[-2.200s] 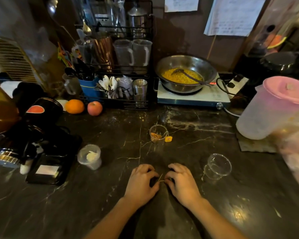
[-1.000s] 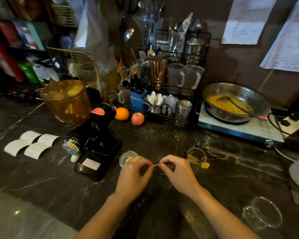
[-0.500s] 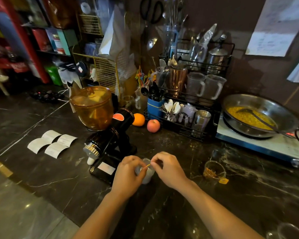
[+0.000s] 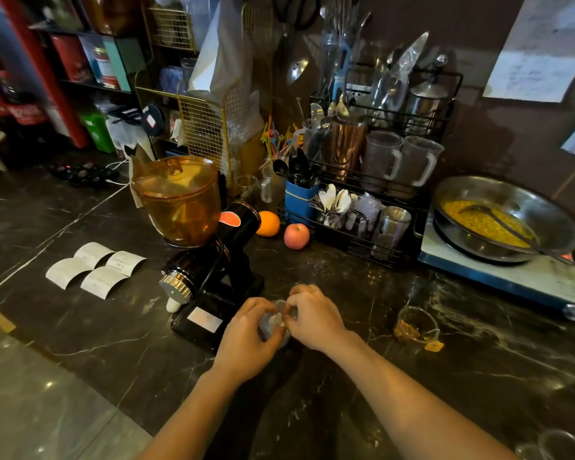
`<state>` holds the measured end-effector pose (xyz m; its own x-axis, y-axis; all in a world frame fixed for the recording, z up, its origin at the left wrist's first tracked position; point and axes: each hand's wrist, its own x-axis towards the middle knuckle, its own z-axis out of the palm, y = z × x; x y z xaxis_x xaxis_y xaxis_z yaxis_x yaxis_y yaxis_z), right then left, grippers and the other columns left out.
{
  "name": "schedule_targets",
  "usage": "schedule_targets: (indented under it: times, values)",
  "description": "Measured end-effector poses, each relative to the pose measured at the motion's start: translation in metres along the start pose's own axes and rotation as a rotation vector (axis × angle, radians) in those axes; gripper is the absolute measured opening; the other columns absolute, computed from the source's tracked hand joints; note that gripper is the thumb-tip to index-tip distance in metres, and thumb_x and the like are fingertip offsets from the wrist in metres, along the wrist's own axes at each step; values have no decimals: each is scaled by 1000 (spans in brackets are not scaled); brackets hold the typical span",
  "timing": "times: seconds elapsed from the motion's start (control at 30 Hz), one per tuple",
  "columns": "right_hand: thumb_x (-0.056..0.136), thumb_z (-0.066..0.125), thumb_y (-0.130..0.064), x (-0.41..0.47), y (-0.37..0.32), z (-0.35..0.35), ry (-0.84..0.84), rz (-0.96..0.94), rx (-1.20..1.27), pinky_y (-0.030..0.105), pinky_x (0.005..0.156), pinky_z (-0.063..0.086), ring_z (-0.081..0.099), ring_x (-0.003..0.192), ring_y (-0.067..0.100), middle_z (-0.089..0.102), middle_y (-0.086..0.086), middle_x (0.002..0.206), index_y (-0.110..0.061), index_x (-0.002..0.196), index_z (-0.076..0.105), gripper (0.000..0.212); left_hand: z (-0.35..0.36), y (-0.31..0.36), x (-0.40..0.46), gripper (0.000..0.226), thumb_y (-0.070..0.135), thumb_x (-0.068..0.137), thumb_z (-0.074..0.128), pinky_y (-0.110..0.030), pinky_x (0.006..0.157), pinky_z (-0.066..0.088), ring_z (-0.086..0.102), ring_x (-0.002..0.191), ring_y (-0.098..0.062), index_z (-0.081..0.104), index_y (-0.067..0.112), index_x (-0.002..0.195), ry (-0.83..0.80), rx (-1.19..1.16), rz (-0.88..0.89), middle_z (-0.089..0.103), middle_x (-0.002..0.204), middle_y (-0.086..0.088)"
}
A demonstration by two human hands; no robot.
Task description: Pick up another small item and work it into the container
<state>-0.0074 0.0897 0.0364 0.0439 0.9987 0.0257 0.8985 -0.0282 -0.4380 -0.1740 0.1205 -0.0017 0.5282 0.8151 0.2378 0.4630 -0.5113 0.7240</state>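
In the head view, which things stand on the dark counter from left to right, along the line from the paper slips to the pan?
Paper slips → grinder → orange → apple → wire rack → pan.

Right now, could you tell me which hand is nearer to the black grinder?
Left. The left hand is just beside the black grinder base; the right hand lies farther off, beyond the small plastic cup.

The polished stone desk (image 4: 362, 280) is black with thin white veins. The coffee grinder (image 4: 210, 277) has a glossy black body under a translucent amber hopper (image 4: 180, 200). An orange round fruit (image 4: 268, 223) sits beside a pink-red apple (image 4: 296, 236). 4 curled paper slips (image 4: 93, 268) are white. The steel pan (image 4: 507, 220) holds yellow kernels.
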Motion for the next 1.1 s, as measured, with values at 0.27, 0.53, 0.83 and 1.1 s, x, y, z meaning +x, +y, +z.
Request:
schedule_targets:
  times: [0.27,0.53,0.83,1.1]
  values:
    - [82,72,-30,15,-6,7,-92,132,-78,38,84,53,57,100,20,62,2,106,-20,91,73,14,0,-1,0,35,45,82,66,-26,86,53,54,104,2,61,31,113,-5,-1,33,52,116,17]
    - [81,73,-27,27,-3,14,-168,249,-80,34,71,53,64,91,23,67,3,99,-20,96,72,17,0,-3,2,32,40,83,72,-26,88,53,56,106,1,63,32,112,-11,-35,14,54,115,19]
    - [86,70,-32,16,-2,6,-185,162,56,35,74,52,61,94,21,67,2,100,-25,94,75,11,-5,-1,2,28,37,83,72,-29,87,54,57,104,0,63,34,109,-37,-40,31,55,113,18]
    - [90,64,-27,-7,7,-15,-68,72,225,38,91,53,62,107,15,69,-3,117,-25,119,67,30,-7,5,7,34,44,81,67,-33,89,54,57,108,-3,62,32,112,-50,-30,44,54,117,17]
